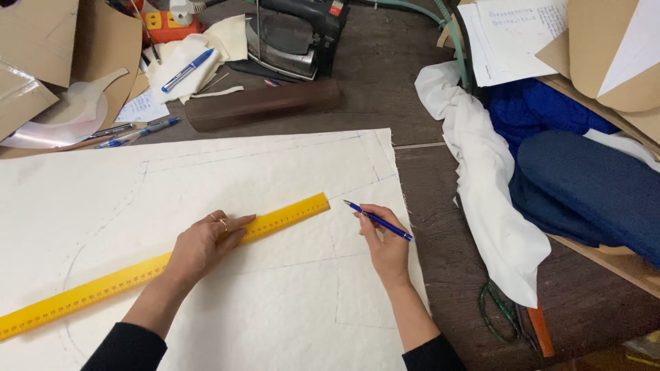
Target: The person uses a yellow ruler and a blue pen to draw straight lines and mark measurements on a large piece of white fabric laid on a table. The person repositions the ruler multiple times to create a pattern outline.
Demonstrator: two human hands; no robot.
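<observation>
Ruler (158, 264) pinned, pen (378, 221) near fabric (275, 302) edge

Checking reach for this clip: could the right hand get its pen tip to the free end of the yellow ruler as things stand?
Probably yes. The right hand holds the blue pen with its tip just past the yellow ruler end, only bare white fabric between.

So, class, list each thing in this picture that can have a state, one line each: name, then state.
Yellow ruler: flat on the fabric, pressed by the left hand.
Blue pen: uncapped, in the right hand.
White fabric: spread flat, marked with lines.
Iron: resting on the table.
</observation>
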